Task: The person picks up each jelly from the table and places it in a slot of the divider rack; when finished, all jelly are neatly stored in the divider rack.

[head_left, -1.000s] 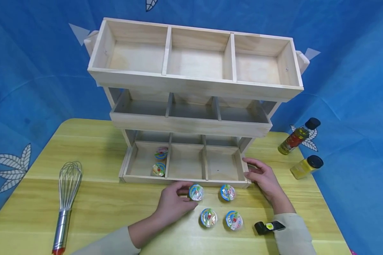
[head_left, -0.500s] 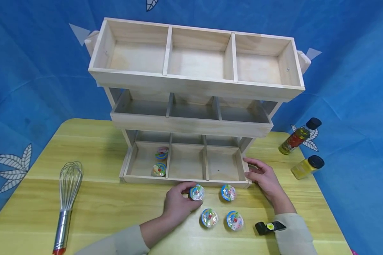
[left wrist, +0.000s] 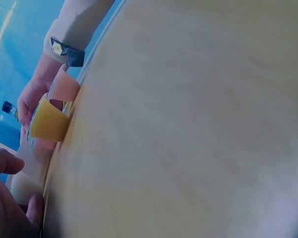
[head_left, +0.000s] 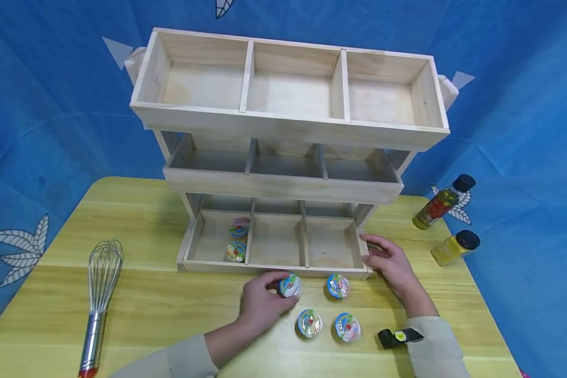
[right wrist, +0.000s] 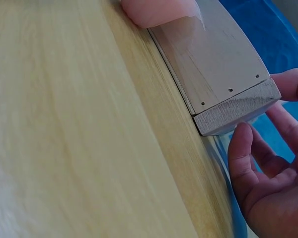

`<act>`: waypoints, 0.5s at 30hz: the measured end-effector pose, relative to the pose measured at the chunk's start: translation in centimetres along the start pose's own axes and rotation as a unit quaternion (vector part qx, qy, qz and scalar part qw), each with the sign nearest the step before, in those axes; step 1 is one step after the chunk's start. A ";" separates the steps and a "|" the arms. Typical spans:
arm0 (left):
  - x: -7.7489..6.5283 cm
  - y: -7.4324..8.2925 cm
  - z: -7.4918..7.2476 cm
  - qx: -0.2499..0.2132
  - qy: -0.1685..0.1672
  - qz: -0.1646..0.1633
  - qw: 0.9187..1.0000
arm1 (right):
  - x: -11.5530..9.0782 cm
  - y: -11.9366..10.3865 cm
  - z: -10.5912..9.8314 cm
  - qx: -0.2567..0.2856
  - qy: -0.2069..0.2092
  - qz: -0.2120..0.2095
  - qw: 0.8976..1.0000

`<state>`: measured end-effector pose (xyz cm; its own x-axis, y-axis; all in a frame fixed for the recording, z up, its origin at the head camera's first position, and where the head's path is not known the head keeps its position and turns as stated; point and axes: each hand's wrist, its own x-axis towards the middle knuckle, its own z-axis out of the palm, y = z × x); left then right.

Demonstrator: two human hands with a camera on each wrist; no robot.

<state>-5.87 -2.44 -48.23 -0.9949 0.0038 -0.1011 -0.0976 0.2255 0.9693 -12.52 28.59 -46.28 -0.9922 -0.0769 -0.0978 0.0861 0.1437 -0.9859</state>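
My left hand [head_left: 261,302] pinches a jelly cup [head_left: 290,285] by its sides between thumb and fingers, close before the lowest tier's front edge. The cup's printed lid faces up, slightly tilted. To its right, three more jelly cups stand on the table: one near the rack [head_left: 337,286], two nearer me [head_left: 310,323]. Two others lie in the lowest tier's left compartment, including a yellowish one [head_left: 235,252]. My right hand [head_left: 393,265] holds the right end of the three-tier wooden rack [head_left: 283,181]; in the right wrist view, thumb and fingers span its end block [right wrist: 238,109].
A whisk [head_left: 98,294] lies on the left of the wooden table [head_left: 137,220]. On the right are an oil bottle [head_left: 437,207] and a black-capped yellow jar [head_left: 453,248]. Blue cloth [head_left: 515,131] hangs behind. A black wrist camera [head_left: 397,337] sits on the right sleeve.
My left hand has shifted a little to the right around the jelly cup, and the cup's lid is now tilted slightly. My right hand stays at the rack's end.
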 end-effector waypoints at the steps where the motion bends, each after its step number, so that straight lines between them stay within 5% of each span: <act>1: 0.0 0.0 -0.1 -0.002 -0.002 0.003 1.000 | 0.0 0.0 0.0 -0.001 0.001 0.000 1.000; 8: -0.5 1.1 -1.5 -0.049 -0.037 0.026 0.998 | 0.0 0.0 0.0 -0.003 -0.001 -0.003 1.000; 15: -0.5 3.3 -3.0 -0.119 -0.089 0.056 0.987 | 0.0 0.0 0.0 0.006 -0.004 -0.004 1.000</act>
<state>-5.80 -4.64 -44.32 -0.9814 0.1917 -0.0075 -0.0119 -0.0215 0.9997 -12.50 28.56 -46.26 -0.9922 -0.0857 -0.0907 0.0791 0.1302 -0.9883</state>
